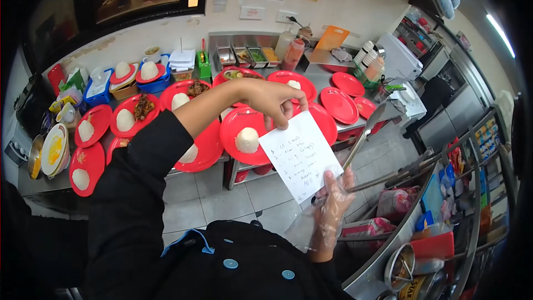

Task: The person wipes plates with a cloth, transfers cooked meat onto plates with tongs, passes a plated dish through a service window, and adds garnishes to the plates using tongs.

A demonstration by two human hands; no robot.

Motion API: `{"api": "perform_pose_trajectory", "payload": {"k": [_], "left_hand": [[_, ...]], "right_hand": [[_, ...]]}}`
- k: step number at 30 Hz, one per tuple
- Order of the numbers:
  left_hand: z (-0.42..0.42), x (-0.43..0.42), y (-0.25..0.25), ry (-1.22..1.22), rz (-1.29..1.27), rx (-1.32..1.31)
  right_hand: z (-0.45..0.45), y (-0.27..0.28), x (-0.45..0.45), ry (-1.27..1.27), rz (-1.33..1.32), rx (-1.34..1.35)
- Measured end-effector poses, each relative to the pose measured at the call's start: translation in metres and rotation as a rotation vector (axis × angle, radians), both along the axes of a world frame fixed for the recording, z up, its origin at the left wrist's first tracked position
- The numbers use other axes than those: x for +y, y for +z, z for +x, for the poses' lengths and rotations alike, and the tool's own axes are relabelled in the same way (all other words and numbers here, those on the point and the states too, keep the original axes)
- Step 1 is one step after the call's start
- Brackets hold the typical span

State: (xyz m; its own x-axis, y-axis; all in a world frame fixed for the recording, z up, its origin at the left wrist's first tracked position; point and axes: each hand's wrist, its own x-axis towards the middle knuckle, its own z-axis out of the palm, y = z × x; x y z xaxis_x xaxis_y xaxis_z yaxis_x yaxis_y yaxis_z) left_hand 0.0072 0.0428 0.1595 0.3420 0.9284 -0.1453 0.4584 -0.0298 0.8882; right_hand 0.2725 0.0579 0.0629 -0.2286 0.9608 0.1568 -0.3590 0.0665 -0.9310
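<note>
My bare left hand (pixel 273 100) reaches across the red plates and pinches the top edge of a white handwritten order slip (pixel 297 153). My right hand (pixel 333 203), in a clear plastic glove, is closed around a long metal utensil (pixel 363 136) that looks like tongs, pointing up and away. The slip's lower edge lies against the right fingers; whether they grip it too, I cannot tell. Just beyond the slip is a red plate (pixel 230 133) with a mound of rice (pixel 247 140). Farther left, another red plate (pixel 119 133) carries rice and browned meat (pixel 144 106).
Steel topping trays (pixel 242 55) and a red sauce bottle (pixel 293 54) stand along the wall. Stacked red plates (pixel 339 105) sit at the counter's right end. A metal rack (pixel 472 189) with packets and pans curves close on my right. Tiled floor (pixel 222 205) shows below the counter.
</note>
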Motion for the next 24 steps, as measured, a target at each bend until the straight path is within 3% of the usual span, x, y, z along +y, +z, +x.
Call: {"api": "perform_pose_trajectory", "payload": {"k": [5, 15, 19, 22, 24], "left_hand": [[0.026, 0.031, 0.021, 0.031, 0.133, 0.003], [0.062, 0.071, 0.041, -0.036, 0.254, 0.184], [0.08, 0.088, 0.04, -0.099, 0.302, 0.262], [0.096, 0.096, 0.042, -0.112, 0.309, 0.294], [0.105, 0.104, 0.044, -0.107, 0.315, 0.31]], "right_hand": [[0.018, 0.005, 0.008, 0.012, -0.084, 0.088], [0.066, -0.008, 0.082, 0.041, 0.089, 0.109], [0.074, 0.002, 0.109, 0.151, 0.211, 0.102], [0.073, 0.01, 0.123, 0.363, 0.221, 0.242], [0.062, 0.019, 0.124, 0.271, 0.207, 0.207]]}}
